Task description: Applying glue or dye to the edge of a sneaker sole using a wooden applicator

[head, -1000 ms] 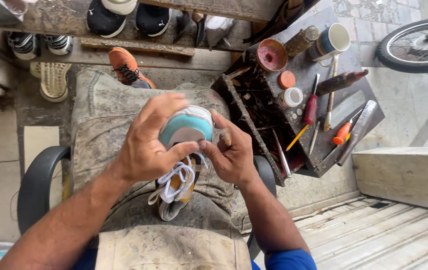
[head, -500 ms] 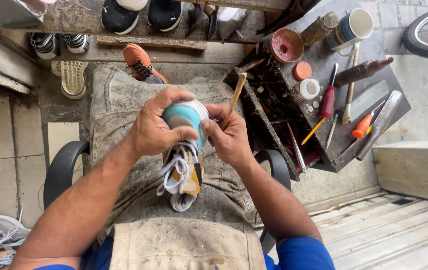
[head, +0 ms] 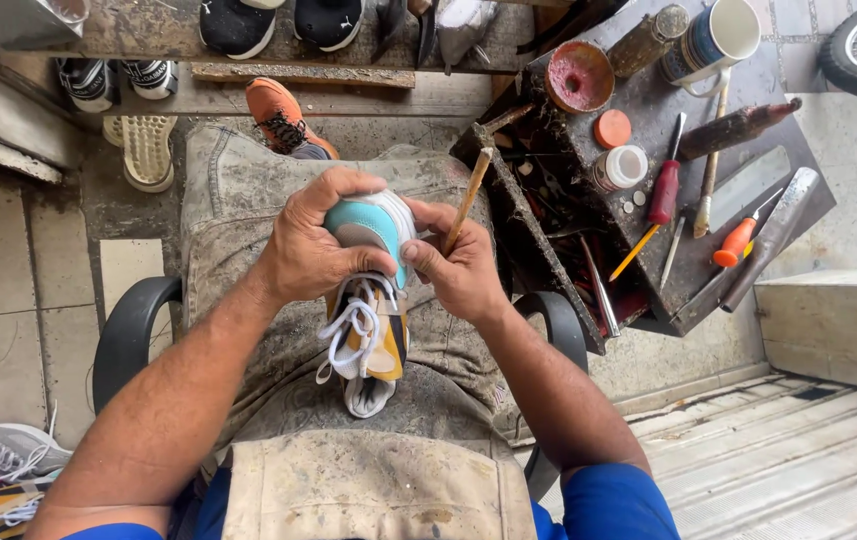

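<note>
1. Sneaker (head: 373,290) is my landmark: yellow-and-white body, white laces, teal sole end turned up at the camera. It stands on the apron-covered lap, between both hands.
2. Left hand (head: 313,245): fingers curled tight round the sneaker's upper end, thumb pressed on the side nearest me. Firm grip, nothing else held.
3. Right hand (head: 463,270): just right of the sneaker, fingers pinched shut on a thin wooden stick (head: 468,200). The stick's lower end sits at the edge of the sole; its upper end slants up and away from the sneaker.
4. Change vs half a second ago: the shoe sits at much the same spot on the lap, but the view has closed in a little. A second ago I could make out no stick at all; now it's up and laid against the sole edge.
5. My read: the work has gone from holding and turning the shoe to working the sole seam with the stick. I can't tell whether the tip carries glue.
6. Right of the sneaker: a dirty dark toolbox (head: 648,190) serving as the surface, with a red-handled screwdriver (head: 664,190), an orange-handled tool (head: 735,242), a small white-lidded jar (head: 620,166) and a mug (head: 716,38) on it.
7. Beyond the sneaker: an orange shoe (head: 283,118) on the floor, more footwear on the ledge above it.
</note>
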